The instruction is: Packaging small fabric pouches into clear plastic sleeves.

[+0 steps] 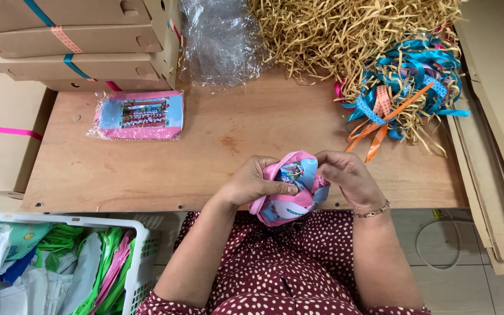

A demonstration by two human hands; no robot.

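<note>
Both my hands hold a small pink and light-blue fabric pouch with a printed picture, bunched up at the near edge of the wooden table. My left hand pinches its left side. My right hand, with a bracelet at the wrist, grips its upper right edge. A flat pouch of the same kind, wrapped in clear plastic, lies on the table at the far left.
Stacked cardboard boxes tied with ribbons stand at the back left. Clear plastic bags, shredded paper straw and a heap of coloured ribbons lie at the back. A white basket of fabric items sits lower left; flat cardboard leans right.
</note>
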